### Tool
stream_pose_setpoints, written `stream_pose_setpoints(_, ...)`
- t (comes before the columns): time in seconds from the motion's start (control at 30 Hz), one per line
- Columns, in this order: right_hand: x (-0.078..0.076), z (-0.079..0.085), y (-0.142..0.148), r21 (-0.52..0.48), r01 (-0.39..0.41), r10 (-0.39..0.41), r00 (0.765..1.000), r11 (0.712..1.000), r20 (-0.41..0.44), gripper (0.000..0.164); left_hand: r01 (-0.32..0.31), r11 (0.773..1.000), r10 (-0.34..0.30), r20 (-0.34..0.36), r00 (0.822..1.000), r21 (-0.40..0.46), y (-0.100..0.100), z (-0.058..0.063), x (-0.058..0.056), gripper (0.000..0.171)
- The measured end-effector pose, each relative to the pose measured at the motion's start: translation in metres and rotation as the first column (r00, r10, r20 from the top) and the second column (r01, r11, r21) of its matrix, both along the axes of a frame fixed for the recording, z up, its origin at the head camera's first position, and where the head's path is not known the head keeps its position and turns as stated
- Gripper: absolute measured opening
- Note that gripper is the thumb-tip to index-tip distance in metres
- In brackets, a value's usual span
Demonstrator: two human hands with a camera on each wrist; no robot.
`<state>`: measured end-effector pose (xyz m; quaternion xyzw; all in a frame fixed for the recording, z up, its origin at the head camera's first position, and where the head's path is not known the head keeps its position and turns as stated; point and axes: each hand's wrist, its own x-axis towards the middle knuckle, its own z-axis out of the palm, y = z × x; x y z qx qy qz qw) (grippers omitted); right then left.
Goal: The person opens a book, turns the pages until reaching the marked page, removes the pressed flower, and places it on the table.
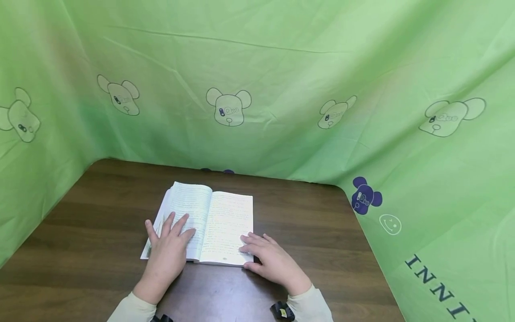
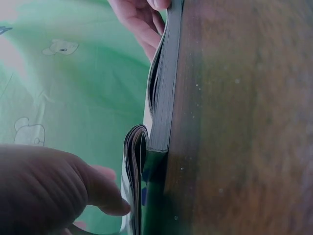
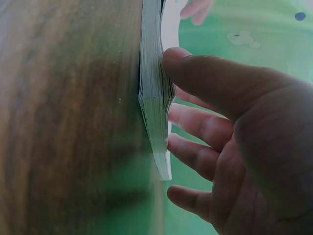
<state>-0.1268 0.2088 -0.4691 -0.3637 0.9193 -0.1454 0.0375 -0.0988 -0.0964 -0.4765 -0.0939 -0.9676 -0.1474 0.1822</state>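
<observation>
An open book lies on the brown wooden table, its printed pages spread to both sides of the spine. My left hand rests on the left page with its fingers spread. At the lower right corner, my right hand touches the right page and the page edge. In the right wrist view the thumb of the right hand lies against the thick page block, with other fingers on the page. The left wrist view shows the left thumb beside the curved left pages, above a green cover.
The wooden table extends around the book. A green curtain with printed bear heads hangs along its back and sides. Black straps sit at the wrists.
</observation>
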Motion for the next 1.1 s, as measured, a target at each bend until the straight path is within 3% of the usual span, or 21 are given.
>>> stream_pose_setpoints(0.37,-0.001,-0.002,0.000,-0.014,-0.015,0.015,1.000,1.000,-0.024,0.035,-0.051,0.998,0.046,0.138,0.989,0.030,0.006,0.005,0.005,0.024)
stream_pose_setpoints(0.5,0.000,-0.001,0.000,-0.011,-0.022,0.021,0.999,1.000,-0.037,0.032,-0.036,0.998,0.030,0.131,0.991,0.044,0.007,0.003,0.006,0.027)
stream_pose_setpoints(0.6,0.000,0.000,0.000,-0.006,-0.031,0.031,0.998,0.999,-0.046,0.026,0.000,0.998,-0.005,0.092,0.996,0.060,0.007,0.000,0.005,0.029)
stream_pose_setpoints(0.77,0.001,0.002,0.000,0.004,-0.065,0.065,0.991,0.998,-0.118,0.011,0.147,0.987,-0.149,0.035,0.988,0.072,0.009,-0.004,0.002,0.031)
stream_pose_setpoints(0.9,0.001,0.002,-0.001,0.019,-0.086,0.088,0.979,0.996,-0.182,0.008,0.236,0.970,-0.241,0.082,0.967,0.066,0.011,-0.006,0.003,0.029)
stream_pose_setpoints(1.1,0.002,0.002,0.000,0.031,-0.085,0.090,0.965,0.996,-0.245,0.008,0.245,0.965,-0.258,0.162,0.952,0.096,0.015,-0.004,0.007,0.032)
